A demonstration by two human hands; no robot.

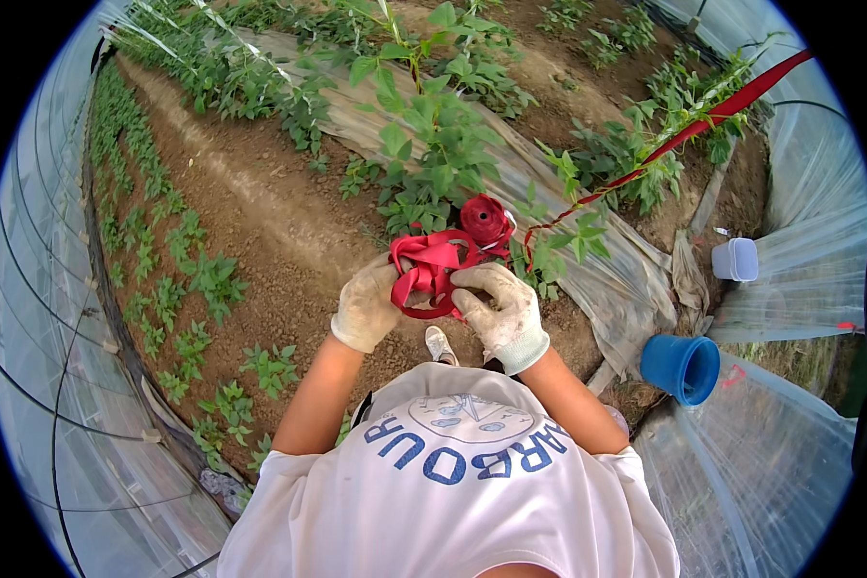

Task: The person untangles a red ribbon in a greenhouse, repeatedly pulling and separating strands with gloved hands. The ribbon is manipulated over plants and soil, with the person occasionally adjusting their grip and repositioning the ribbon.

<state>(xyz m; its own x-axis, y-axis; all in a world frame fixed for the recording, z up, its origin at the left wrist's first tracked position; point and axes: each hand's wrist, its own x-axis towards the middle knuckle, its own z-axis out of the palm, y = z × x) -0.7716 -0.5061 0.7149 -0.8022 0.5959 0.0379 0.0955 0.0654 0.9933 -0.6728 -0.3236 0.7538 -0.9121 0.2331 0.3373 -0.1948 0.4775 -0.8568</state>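
Both hands wear soiled white work gloves. My left hand [370,305] holds a loose tangle of flat red ribbon [433,264] by its left side. On the tangle's right side, my right hand [502,300] has thumb and forefinger bent against the ribbon; whether they pinch it firmly is hard to tell. Just beyond the right hand lies a wound roll of the same red ribbon [485,220], its round core facing up. A twisted red strip [639,173] runs from beside a bean-like vine up to the upper right. Leafy plants [433,155] stand directly past the hands.
Plastic mulch film [578,253] covers a strip of soil. To the right are a blue bucket [661,367] and a small white bucket [730,260] near transparent greenhouse sheeting [802,289]. Young plants [191,347] grow in rows at left. White strings [246,43] rise from the far vines.
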